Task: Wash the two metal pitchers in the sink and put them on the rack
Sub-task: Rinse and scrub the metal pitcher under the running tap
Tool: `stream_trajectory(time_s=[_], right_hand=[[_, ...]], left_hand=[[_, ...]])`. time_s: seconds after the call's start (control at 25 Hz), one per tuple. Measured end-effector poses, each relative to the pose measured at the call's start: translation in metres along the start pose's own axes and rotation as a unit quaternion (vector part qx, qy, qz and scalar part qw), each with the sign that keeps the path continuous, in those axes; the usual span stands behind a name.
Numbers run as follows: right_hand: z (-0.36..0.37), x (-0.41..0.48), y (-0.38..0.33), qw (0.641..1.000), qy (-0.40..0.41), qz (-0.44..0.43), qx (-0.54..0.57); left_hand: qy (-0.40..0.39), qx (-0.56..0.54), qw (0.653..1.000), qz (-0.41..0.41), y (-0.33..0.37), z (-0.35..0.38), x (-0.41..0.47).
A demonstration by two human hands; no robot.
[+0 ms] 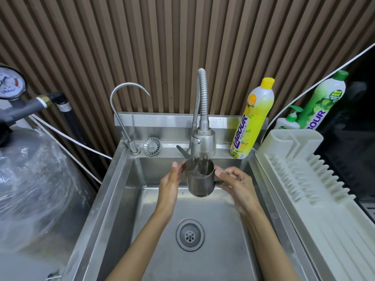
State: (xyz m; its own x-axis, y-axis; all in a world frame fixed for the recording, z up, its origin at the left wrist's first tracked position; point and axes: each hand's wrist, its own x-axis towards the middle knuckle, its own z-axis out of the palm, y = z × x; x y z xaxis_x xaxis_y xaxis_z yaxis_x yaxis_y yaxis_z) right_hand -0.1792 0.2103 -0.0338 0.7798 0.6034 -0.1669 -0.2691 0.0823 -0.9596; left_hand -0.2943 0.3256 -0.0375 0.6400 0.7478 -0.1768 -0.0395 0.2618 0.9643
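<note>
A dark metal pitcher (198,180) hangs upright over the steel sink (121,199), right under the spray head of the flexible tap (203,141), and water runs into it. My right hand (236,184) grips its handle on the right side. My left hand (170,182) lies flat against the pitcher's left wall near the spout, fingers straight. A pale plastic dish rack (304,179) stands to the right of the sink with nothing on it. I see only one pitcher.
A thin gooseneck tap (123,110) and a loose strainer (151,146) sit on the back ledge. A yellow detergent bottle (252,120) stands at the sink's back right corner; a green bottle (320,102) and a pump bottle (289,122) stand behind the rack. A wrapped tank (30,179) stands left.
</note>
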Motion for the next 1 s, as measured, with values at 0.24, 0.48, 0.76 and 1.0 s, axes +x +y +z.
stream_trajectory(time_s=[0.24,0.48,0.76,1.0], right_hand=[[-0.004,-0.004,-0.003,1.0,-0.011,0.01,-0.007],[-0.003,-0.007,-0.002,1.0,-0.002,0.011,0.01],[0.003,-0.008,0.006,0.996,-0.043,-0.048,0.056],[-0.005,-0.006,0.009,0.995,-0.066,0.075,0.007]], left_hand=[[-0.025,0.01,1.0,-0.005,0.003,0.003,-0.006],[-0.065,0.022,0.997,0.021,0.004,0.006,-0.01],[-0.179,0.192,0.958,0.12,0.004,-0.008,-0.005],[0.067,0.432,0.875,0.207,0.007,0.01,-0.023]])
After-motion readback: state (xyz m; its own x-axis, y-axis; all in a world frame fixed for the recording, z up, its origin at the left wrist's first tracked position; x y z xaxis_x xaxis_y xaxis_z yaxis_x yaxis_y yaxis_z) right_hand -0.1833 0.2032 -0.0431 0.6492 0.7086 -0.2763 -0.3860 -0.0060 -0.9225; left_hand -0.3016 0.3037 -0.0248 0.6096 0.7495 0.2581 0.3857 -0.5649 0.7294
